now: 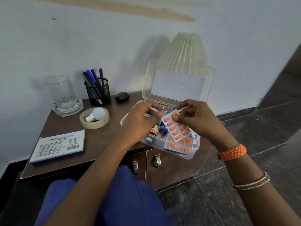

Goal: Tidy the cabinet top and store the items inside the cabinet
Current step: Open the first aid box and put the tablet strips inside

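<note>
1. Right hand (193,116): fingers (176,118) pinch a blister pack (176,128) of orange pills, tilted above the open clear box (146,141); more packs (178,145) lie inside.
2. Left hand (140,123): fingers curled over the box's small bottles (154,130); whether they grip anything, I cannot tell.
3. Tabletop (101,142): box at right; tape roll (94,119) ringing a bulb (96,113), pen cup (97,92), glass (62,92), stamp pad (59,146) at left.

One clear drinking glass (59,88), one black mesh pen holder (98,93), one tape roll (94,118), one white bulb (97,114), two orange-pill blister strips (176,127), one stamp-pad box (59,146).
</note>
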A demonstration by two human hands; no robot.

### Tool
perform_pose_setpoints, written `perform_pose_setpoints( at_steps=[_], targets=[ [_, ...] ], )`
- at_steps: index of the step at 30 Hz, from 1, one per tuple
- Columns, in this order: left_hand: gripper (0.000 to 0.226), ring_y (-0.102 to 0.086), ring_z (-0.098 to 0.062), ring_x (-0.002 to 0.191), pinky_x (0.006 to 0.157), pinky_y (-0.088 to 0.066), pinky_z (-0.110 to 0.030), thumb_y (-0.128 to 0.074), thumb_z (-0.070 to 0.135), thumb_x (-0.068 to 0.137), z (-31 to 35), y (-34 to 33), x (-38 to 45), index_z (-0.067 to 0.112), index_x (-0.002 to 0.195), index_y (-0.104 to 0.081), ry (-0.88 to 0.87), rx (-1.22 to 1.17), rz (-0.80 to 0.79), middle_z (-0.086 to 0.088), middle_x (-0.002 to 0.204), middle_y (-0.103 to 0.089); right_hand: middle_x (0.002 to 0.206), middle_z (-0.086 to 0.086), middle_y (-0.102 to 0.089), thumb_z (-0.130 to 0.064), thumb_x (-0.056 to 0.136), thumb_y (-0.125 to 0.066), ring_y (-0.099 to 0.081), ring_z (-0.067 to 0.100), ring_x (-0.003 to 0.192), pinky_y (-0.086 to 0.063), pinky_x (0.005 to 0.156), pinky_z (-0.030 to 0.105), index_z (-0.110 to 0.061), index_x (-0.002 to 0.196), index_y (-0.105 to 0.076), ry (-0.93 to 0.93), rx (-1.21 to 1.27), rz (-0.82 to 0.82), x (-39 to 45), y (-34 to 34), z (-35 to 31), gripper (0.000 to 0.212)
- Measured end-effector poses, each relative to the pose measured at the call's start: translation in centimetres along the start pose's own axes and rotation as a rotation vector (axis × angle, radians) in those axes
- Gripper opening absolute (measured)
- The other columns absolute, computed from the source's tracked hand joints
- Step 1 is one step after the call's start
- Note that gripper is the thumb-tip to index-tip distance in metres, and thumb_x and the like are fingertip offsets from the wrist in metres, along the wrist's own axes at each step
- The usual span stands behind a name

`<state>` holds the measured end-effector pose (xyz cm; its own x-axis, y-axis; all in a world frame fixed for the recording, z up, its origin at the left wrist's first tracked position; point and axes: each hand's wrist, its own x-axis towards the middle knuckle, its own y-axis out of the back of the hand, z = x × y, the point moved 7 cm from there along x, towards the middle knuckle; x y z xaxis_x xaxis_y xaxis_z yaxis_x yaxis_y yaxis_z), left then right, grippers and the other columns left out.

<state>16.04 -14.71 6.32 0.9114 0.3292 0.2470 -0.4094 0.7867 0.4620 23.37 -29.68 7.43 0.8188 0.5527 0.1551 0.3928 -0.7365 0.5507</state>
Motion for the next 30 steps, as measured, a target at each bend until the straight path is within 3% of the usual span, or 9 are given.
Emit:
perform_pose_setpoints(
  at_steps=[5, 9, 15, 18, 22, 24, 27, 30],
  targets=[
    [0.019, -0.062, -0.006, 0.067, 0.055, -0.049, -0.019, -0.055, 0.014, 0.093, -0.4, -1.0, 0.4, 0.028, 0.103, -0.062, -0.017, 0.118, -0.028, 0.008, 0.089, -0.066, 0.082, -0.002, -0.074, -0.016, 0.084, -0.070, -0.070, 0.004, 0.070, -0.055, 0.061, 0.014, -0.020, 0.098, -0.070, 0.015, -0.172, -0.071, -0.8, -0.3, 1.8, 0.015],
    [0.019, -0.062, -0.008, 0.070, 0.067, -0.055, -0.031, -0.055, 0.015, 0.092, -0.7, -1.3, 0.7, 0.031, 0.100, -0.062, -0.008, 0.139, -0.023, 0.008, 0.089, -0.066, 0.082, -0.011, -0.066, -0.015, 0.087, -0.066, -0.061, -0.005, 0.071, -0.045, 0.063, 0.004, -0.020, 0.108, -0.071, 0.070, -0.288, -0.168, -1.0, -1.7, 1.8, 0.022],
    [0.019, -0.061, -0.007, 0.073, 0.071, -0.057, -0.033, -0.054, 0.015, 0.092, -0.8, -1.3, 0.7, 0.029, 0.102, -0.063, -0.015, 0.195, -0.022, 0.006, 0.094, -0.069, 0.107, -0.006, -0.066, -0.012, 0.094, -0.053, -0.061, 0.007, 0.096, -0.044, 0.073, 0.009, -0.024, 0.126, -0.060, 0.105, -0.338, -0.180, -1.3, -1.7, 1.6, 0.034],
    [0.020, -0.060, -0.008, 0.072, 0.071, -0.055, -0.032, -0.053, 0.015, 0.093, -0.7, -1.2, 0.6, 0.028, 0.103, -0.063, -0.015, 0.196, -0.031, 0.005, 0.097, -0.069, 0.105, -0.007, -0.067, -0.009, 0.091, -0.055, -0.060, 0.006, 0.095, -0.048, 0.081, 0.018, -0.025, 0.118, -0.063, 0.126, -0.338, -0.008, -0.5, 0.3, 1.4, 0.033],
    [0.021, -0.060, -0.008, 0.071, 0.062, -0.048, -0.026, -0.051, 0.014, 0.094, -0.5, -0.8, 0.7, 0.027, 0.104, -0.064, -0.012, 0.191, -0.006, 0.005, 0.094, -0.069, 0.111, -0.006, -0.059, -0.011, 0.087, -0.060, -0.054, 0.008, 0.100, -0.046, 0.085, 0.022, -0.022, 0.119, -0.059, 0.096, -0.084, 0.491, 1.2, 6.0, 1.0, 0.034],
    [0.020, -0.062, -0.010, 0.075, 0.061, -0.046, -0.024, -0.051, 0.015, 0.094, -0.5, -0.6, 0.8, 0.027, 0.105, -0.063, -0.006, 0.190, 0.014, 0.005, 0.095, -0.069, 0.120, 0.001, -0.055, -0.017, 0.088, -0.062, -0.053, 0.012, 0.106, -0.046, 0.092, 0.026, -0.016, 0.127, -0.052, -0.017, 0.067, 0.634, 3.5, 8.0, 2.8, 0.040],
    [0.019, -0.064, -0.012, 0.079, 0.060, -0.046, -0.023, -0.051, 0.017, 0.095, -0.6, -0.5, 0.9, 0.027, 0.105, -0.062, 0.006, 0.193, 0.022, 0.004, 0.098, -0.069, 0.127, 0.011, -0.055, -0.028, 0.090, -0.060, -0.056, 0.022, 0.114, -0.046, 0.101, 0.038, -0.007, 0.132, -0.046, -0.263, 0.303, 0.593, 7.0, 8.2, 6.8, 0.049],
    [0.018, -0.065, -0.014, 0.081, 0.060, -0.048, -0.025, -0.050, 0.019, 0.095, -0.8, -0.3, 0.8, 0.029, 0.105, -0.062, 0.010, 0.210, 0.025, 0.004, 0.099, -0.069, 0.103, 0.015, -0.065, -0.016, 0.096, -0.051, -0.064, 0.024, 0.090, -0.056, 0.084, 0.034, 0.002, 0.117, -0.059, -0.242, 0.452, 0.520, 8.1, 7.5, 7.7, 0.029]
  ],
)
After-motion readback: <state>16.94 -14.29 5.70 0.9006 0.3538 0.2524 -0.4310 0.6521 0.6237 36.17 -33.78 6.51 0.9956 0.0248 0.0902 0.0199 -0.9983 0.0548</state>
